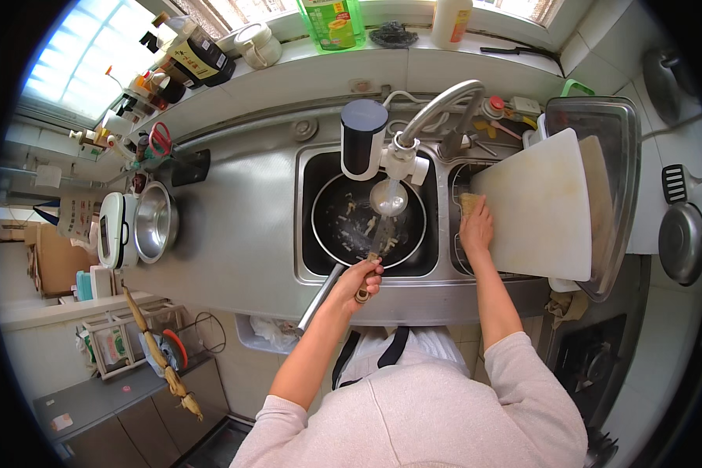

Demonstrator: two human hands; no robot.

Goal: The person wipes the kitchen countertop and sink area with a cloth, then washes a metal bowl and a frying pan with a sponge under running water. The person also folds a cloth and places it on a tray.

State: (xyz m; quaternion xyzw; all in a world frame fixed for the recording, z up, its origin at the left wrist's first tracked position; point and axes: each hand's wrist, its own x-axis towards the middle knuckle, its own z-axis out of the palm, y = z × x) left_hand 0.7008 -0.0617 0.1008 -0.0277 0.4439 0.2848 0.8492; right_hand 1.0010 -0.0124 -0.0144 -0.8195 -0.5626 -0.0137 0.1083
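Note:
My left hand is closed on the wooden handle of a knife, whose blade points away from me under the faucet. Below lies a dark frying pan in the left sink basin, with pale food scraps and water in it; its metal handle rests over the front edge. My right hand is over the right basin, its fingers on a yellowish sponge or scrubbing pad, beside a white cutting board that leans on its edge. Where its fingertips meet the pad is partly hidden.
A water filter is fixed to the faucet. A metal bowl and a scissors' red handle are at the left of the counter. Bottles line the window sill. A clear plastic lid or tray stands behind the board.

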